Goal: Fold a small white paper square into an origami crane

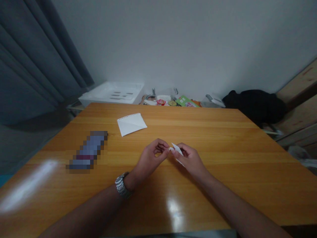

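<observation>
Just above the middle of the wooden table [218,138], both my hands meet at a small folded piece of white paper [177,149]. My right hand [192,160] grips its body between thumb and fingers, hiding part of the folds. With thumb and fingertips pinched together, my left hand [151,155] holds the paper's narrow left end. A metal watch [122,185] is on my left wrist. Beyond my left hand lies a flat white sheet of paper [132,124] with a torn, perforated top edge.
A blurred-out flat oblong object [90,150] lies on the table's left side. Behind the far edge stand a white plastic tray [111,92], several small packets and a green booklet [185,101]. Black cloth [255,104] is heaped at the back right. A grey curtain [32,59] hangs at left.
</observation>
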The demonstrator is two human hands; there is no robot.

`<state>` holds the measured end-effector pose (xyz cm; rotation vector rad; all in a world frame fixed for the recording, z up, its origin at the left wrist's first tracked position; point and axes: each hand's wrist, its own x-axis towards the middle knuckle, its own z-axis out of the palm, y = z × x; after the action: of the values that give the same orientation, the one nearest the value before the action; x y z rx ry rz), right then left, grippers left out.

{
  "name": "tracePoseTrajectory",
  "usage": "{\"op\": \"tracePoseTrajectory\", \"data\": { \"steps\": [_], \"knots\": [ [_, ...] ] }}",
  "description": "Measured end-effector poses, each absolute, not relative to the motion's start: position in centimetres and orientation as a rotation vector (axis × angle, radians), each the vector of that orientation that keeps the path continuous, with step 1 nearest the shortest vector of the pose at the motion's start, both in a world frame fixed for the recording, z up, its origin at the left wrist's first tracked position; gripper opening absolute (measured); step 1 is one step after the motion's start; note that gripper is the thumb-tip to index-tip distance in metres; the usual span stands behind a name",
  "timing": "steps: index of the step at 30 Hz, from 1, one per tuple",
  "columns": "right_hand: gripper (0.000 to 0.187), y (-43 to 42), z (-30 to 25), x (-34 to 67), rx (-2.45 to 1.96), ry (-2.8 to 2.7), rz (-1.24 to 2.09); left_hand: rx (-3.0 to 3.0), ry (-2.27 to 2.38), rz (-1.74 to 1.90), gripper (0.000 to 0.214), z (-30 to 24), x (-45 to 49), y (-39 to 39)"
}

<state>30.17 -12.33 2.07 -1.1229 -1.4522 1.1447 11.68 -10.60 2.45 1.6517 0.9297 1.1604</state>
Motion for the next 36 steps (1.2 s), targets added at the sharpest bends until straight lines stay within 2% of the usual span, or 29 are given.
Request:
{"op": "tracePoseTrajectory", "data": {
  "steps": [11,18,23,36],
  "knots": [
    [0.028,-12.3,2.4,30.5,-1.159,-1.574,1.049,1.767,1.006,1.114,0.018,3.5,11.4,-10.8],
    [0.028,-12.1,1.8,30.7,-1.049,-1.523,1.221,1.814,1.098,1.133,0.018,3.4,11.1,-10.3],
    [0.028,-12.1,1.9,30.8,-1.109,-1.542,1.189,1.842,1.156,1.117,0.021,3.0,10.8,-9.8],
    [0.028,-12.2,1.8,30.8,-1.177,-1.533,1.181,1.733,1.025,1.122,0.019,3.1,11.3,-10.2]
  ]
}}
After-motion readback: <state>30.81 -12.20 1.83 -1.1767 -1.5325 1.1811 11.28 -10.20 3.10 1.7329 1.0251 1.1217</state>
